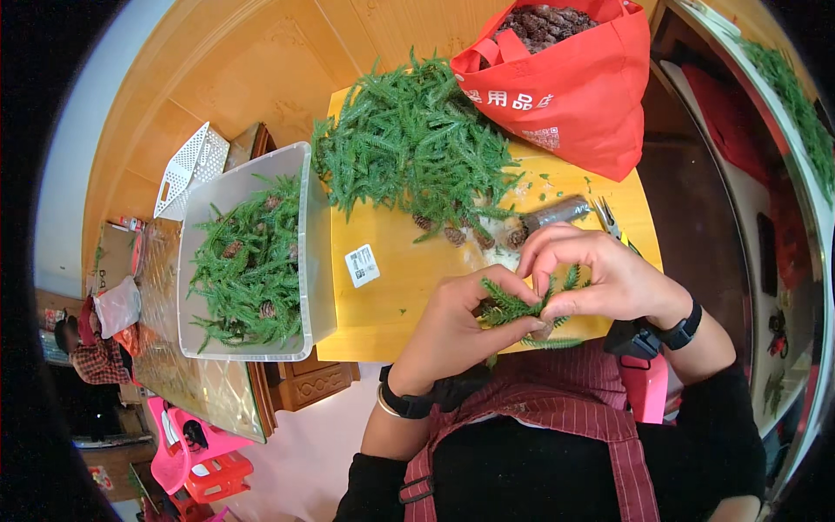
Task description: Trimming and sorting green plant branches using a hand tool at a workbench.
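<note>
The left hand point(448, 324) and right hand point(609, 271), fingers nearly closed, pinch a sprig point(504, 304) above the desk's point(365, 326) near edge. Coned sprigs point(248, 265) in the bin point(320, 304) at the left edge appear finished; the pile point(409, 139) along the far edge and cones point(544, 28) in the far-right corner's bag point(600, 104) apparently remain.

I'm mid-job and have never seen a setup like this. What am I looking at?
There's no machine: these are a person's bare hands. The one picture comes from a fisheye camera on their head, looking down, so straight edges bend. The left hand and right hand hold a green sprig in their fingers. On the yellow table lie piled greenery, pine cones, a white label and pliers; a red bag sits far right. Left is a translucent bin with more greenery and cones.
</note>
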### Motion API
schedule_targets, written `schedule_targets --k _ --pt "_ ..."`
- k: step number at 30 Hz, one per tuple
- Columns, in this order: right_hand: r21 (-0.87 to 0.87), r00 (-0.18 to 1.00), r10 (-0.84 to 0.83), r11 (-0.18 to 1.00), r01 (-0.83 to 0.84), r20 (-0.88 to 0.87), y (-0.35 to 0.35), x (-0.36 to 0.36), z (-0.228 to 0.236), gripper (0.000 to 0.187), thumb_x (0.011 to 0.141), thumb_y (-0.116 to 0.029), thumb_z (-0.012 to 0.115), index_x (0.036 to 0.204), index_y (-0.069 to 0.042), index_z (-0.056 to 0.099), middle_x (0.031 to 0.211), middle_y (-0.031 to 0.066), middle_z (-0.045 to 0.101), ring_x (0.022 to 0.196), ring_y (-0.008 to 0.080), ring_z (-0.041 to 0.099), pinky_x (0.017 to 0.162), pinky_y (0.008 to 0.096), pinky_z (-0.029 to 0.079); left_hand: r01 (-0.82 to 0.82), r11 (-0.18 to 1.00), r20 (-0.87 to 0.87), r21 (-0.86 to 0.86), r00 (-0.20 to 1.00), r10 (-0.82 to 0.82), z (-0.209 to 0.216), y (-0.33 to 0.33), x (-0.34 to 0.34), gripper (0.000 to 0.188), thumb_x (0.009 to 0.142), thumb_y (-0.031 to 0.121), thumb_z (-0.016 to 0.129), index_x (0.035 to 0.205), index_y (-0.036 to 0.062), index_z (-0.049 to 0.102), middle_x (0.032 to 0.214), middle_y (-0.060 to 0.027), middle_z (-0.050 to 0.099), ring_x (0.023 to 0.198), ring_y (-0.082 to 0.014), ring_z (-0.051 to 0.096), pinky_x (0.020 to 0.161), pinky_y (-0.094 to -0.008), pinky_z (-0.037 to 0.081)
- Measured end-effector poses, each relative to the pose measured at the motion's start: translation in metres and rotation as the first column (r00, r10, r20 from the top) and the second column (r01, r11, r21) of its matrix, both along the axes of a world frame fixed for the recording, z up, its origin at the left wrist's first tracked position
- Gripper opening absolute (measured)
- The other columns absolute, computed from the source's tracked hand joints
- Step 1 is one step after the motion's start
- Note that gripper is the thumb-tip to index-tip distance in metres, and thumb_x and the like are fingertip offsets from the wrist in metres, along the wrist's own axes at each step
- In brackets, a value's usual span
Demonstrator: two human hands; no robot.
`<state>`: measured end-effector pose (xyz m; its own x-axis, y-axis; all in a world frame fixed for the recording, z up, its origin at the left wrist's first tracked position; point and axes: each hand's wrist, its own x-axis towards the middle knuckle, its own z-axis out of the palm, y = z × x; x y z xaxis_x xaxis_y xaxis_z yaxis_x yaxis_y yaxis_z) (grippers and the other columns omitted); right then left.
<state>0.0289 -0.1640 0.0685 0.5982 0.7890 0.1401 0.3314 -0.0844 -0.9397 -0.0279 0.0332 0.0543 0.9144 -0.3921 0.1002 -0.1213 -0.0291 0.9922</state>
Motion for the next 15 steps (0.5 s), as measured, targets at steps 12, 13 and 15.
schedule_targets --k 12,13,15 --pt "0.076 0.993 -0.104 0.991 0.108 -0.061 -0.002 -0.003 -0.005 0.016 0.076 -0.016 0.066 0.076 -0.005 0.054 0.085 0.006 0.054 0.085 0.0176 0.05 0.078 0.0302 0.038 -0.066 0.989 -0.002 -0.136 0.998 0.066 -0.017 -0.012 -0.004 0.034 0.069 -0.004 0.07 0.097 0.002 0.051 0.094 -0.0048 0.055 0.088 -0.0119 0.055 0.077 -0.0253 0.045" --pt "0.072 0.993 -0.121 0.99 0.121 -0.011 -0.002 -0.003 -0.005 0.016 0.076 -0.015 0.065 0.076 -0.005 0.054 0.084 0.006 0.054 0.084 0.018 0.05 0.078 0.0306 0.038 -0.067 0.989 -0.002 -0.135 0.998 0.068 -0.019 -0.014 -0.006 0.034 0.069 -0.004 0.07 0.097 0.002 0.051 0.094 -0.0048 0.055 0.088 -0.0119 0.055 0.077 -0.0253 0.045" --pt "0.08 0.99 -0.137 0.988 0.136 0.013 -0.002 -0.004 -0.007 0.015 0.075 -0.015 0.065 0.076 -0.005 0.054 0.083 0.0058 0.054 0.084 0.019 0.05 0.078 0.0316 0.038 -0.124 0.984 -0.051 -0.128 0.992 0.118 -0.022 -0.016 -0.008 0.036 0.069 -0.004 0.069 0.099 0.0026 0.05 0.097 -0.0053 0.055 0.089 -0.0127 0.054 0.079 -0.0253 0.044"
